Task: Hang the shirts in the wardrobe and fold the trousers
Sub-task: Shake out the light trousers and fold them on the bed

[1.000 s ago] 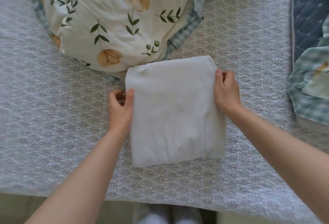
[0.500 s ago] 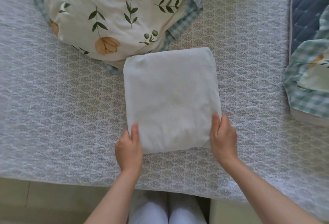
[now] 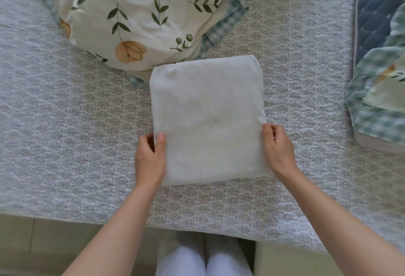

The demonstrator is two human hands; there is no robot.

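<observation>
A white garment folded into a neat rectangle, the folded trousers (image 3: 208, 117), lies on the patterned grey bedspread (image 3: 76, 133) in the middle of the head view. My left hand (image 3: 150, 157) grips its left edge near the lower corner, thumb on top of the cloth and fingers tucked under. On the opposite side my right hand (image 3: 277, 148) holds the right edge the same way. The far end of the bundle touches a floral pillow.
A floral pillow (image 3: 135, 17) with a checked border lies just beyond the trousers. Another checked, floral pillow (image 3: 379, 104) and a blue quilted cover (image 3: 377, 8) sit at the right. The bed's front edge (image 3: 87, 216) runs below, with my white-clad legs (image 3: 203, 256) against it.
Both hands slid down the sides of the folded trousers from the far corners to the near corners, then came up slightly. The bundle stays put on the bed.
</observation>
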